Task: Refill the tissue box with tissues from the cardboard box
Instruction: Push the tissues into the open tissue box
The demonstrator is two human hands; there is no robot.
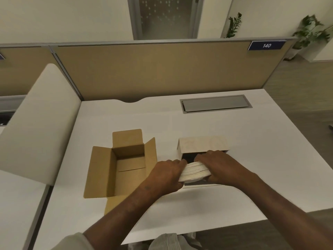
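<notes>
A stack of tissues (pixel 195 170) is clasped endwise between the left hand (pixel 166 175) and right hand (pixel 219 166), fingers closed around it, at the tissue box (pixel 203 146) opening. Light, soft and easily splayed, it is best squeezed from both ends.

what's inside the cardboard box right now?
The cardboard box looks empty: only bare floor and walls show. Its near-right corner is hidden behind the left hand, which holds the tissue stack with the right hand.
</notes>
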